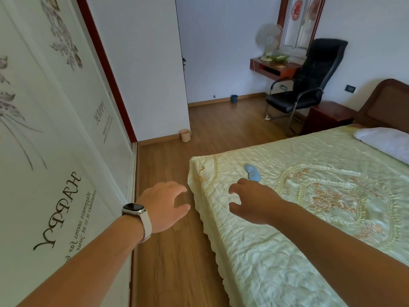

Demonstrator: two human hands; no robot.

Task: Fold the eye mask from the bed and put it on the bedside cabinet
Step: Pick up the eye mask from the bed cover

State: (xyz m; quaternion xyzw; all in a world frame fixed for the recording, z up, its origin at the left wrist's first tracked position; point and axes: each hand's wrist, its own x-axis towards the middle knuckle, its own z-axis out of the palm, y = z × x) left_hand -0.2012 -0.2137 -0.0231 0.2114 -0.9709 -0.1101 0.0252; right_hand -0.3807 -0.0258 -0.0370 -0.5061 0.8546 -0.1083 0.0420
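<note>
A small blue eye mask (251, 172) lies flat near the foot corner of the bed (265, 251), on a pale green quilted cover. My right hand (254, 201) hovers just short of the mask, fingers apart and holding nothing. Over the wooden floor beside the bed's corner is my left hand (164, 207), with a watch on its wrist, open and empty. The dark red bedside cabinet (327, 117) stands far off beside the headboard.
A wardrobe with printed sliding doors (55, 151) fills the left side. A black office chair (309, 85) stands by a wall desk beyond the cabinet. A white pillow (385, 142) lies at the bed's head. A pink bin (185, 135) and a blue bin (234, 98) sit on the floor.
</note>
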